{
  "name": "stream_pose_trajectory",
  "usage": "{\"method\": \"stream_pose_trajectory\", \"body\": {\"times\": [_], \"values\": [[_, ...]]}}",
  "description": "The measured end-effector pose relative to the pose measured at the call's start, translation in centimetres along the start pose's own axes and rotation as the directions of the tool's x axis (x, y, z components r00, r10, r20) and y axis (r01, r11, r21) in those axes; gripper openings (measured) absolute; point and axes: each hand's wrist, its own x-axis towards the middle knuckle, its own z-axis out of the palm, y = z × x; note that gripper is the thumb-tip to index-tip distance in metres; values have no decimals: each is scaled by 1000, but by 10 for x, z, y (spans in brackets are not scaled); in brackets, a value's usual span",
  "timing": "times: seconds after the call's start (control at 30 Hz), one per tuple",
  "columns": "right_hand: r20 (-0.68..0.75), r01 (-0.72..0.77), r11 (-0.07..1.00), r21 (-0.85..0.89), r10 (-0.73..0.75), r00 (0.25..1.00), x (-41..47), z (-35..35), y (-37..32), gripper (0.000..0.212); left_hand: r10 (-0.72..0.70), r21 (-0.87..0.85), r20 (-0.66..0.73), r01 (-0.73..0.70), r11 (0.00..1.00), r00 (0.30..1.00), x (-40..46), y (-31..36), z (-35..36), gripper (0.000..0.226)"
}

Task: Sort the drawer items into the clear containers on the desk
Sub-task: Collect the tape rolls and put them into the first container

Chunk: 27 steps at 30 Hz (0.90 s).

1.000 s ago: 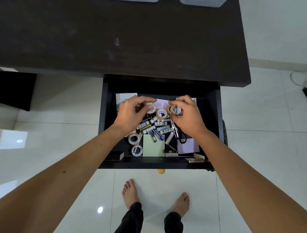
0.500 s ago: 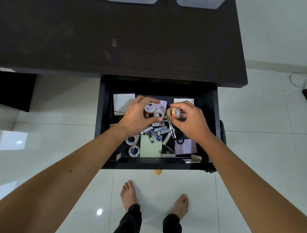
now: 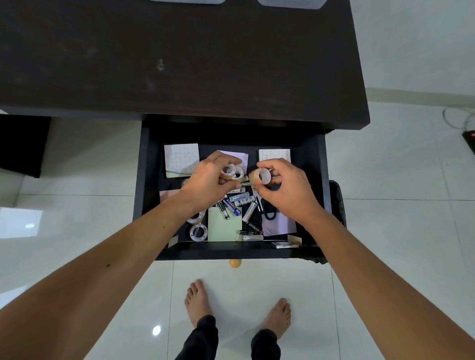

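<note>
Both hands are over the open dark drawer (image 3: 144,180). My left hand (image 3: 208,185) grips two clear tape rolls (image 3: 232,172) between thumb and fingers. My right hand (image 3: 285,190) holds a brownish tape roll (image 3: 261,176) by its sides. Under the hands lie several batteries (image 3: 240,200), black scissors (image 3: 268,213), a green sticky-note pad (image 3: 223,226) and two more tape rolls (image 3: 198,232). Two clear containers (image 3: 290,3) show only as slivers at the far edge of the desk (image 3: 180,64).
Patterned paper pads (image 3: 181,159) lie at the drawer's back, purple paper (image 3: 279,226) at its right. A small box (image 3: 284,244) rests on the front rim. A yellow knob (image 3: 235,262) sticks out below. My bare feet (image 3: 198,300) stand on white tiles; a power strip (image 3: 469,138) lies far right.
Both hands have risen slightly out of the pile with their tape rolls. The left hand now holds a second roll beside the first.
</note>
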Motion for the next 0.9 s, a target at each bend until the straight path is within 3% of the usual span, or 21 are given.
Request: {"method": "stream_pose_trajectory", "body": {"times": [0.13, 0.27, 0.37, 0.63, 0.8, 0.9], "values": [[-24, 35, 999, 23, -34, 999, 1, 1, -5, 44, -28, -35, -39, 27, 999, 999, -4, -2, -3, 75], [-18, -2, 992, 130, 5, 1000, 1, 0, -19, 50, -2, -25, -58, 0, 1000, 998, -8, -8, -4, 60], [7, 6, 990, 142, -7, 1000, 3, 1, -28, 41, -28, -41, -75, 25, 999, 997, -14, -10, -7, 55], [44, 128, 985, 116, -134, 990, 10, 13, -47, 41, -53, -199, -43, 43, 979, 998, -33, -8, -26, 59], [107, 52, 980, 191, -74, 991, 14, 14, -58, 40, -8, -204, -96, -12, 979, 995, -44, -13, -35, 62], [116, 93, 977, 191, -117, 986, 16, 16, -61, 37, -11, -198, -119, -12, 980, 993, -49, -17, -37, 59]]}}
